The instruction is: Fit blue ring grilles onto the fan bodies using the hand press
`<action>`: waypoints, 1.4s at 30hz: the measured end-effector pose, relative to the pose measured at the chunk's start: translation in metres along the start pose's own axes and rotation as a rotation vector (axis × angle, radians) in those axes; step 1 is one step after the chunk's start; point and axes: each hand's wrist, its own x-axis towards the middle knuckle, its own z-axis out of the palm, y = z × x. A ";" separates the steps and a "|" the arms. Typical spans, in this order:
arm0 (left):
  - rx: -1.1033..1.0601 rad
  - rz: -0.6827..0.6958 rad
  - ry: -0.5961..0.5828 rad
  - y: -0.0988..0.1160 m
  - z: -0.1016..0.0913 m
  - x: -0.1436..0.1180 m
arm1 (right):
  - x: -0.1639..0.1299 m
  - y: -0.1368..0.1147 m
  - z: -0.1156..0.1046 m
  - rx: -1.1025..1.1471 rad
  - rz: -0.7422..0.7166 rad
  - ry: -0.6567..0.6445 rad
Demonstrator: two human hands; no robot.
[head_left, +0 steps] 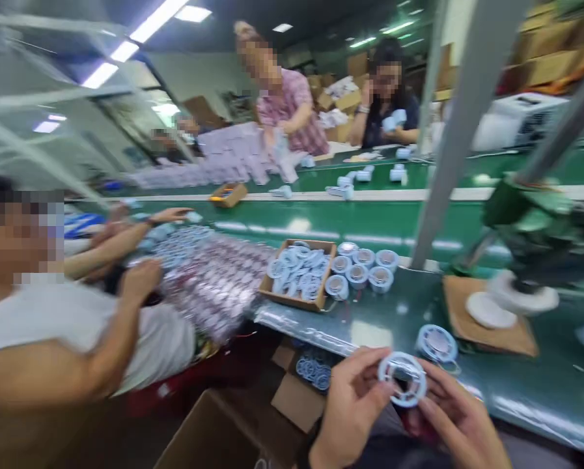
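Note:
Between my two hands, above my lap at the table's front edge, is a light blue plastic ring (402, 380) with an open middle. My left hand (353, 397) grips its left side with thumb and fingers. On the right rim, my right hand (450, 407) closes its fingers too; some of them are hidden behind the ring. Just beyond my right hand stands a round light blue housing (437, 344) on the table. Farther left, several similar round housings (358, 275) are grouped beside a cardboard tray (267, 292) filled with light blue rings (299, 267).
A press-like machine (530, 241) with a white round part (491, 309) on a brown board (450, 293) stands right. A grey post (448, 130) rises ahead. At left a co-worker (91, 332) sits by wrapped parts (218, 273). Open cardboard boxes (299, 402) lie below the table.

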 end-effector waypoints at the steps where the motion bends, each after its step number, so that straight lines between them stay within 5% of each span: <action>1: -0.006 -0.004 -0.017 0.005 -0.004 -0.001 | 0.001 -0.011 0.005 0.107 0.035 -0.026; 7: -0.003 -0.132 -0.021 0.005 -0.010 -0.015 | 0.007 -0.041 0.017 0.297 0.032 -0.050; 15: 0.057 -0.131 -0.086 0.012 -0.013 -0.013 | 0.004 -0.038 0.016 0.388 0.041 -0.076; 35: -0.029 -0.113 0.016 0.009 -0.010 -0.017 | 0.003 -0.032 0.017 0.559 -0.039 -0.099; 42: -0.028 -0.121 -0.027 0.012 -0.007 -0.016 | 0.002 -0.031 0.019 0.460 0.036 -0.111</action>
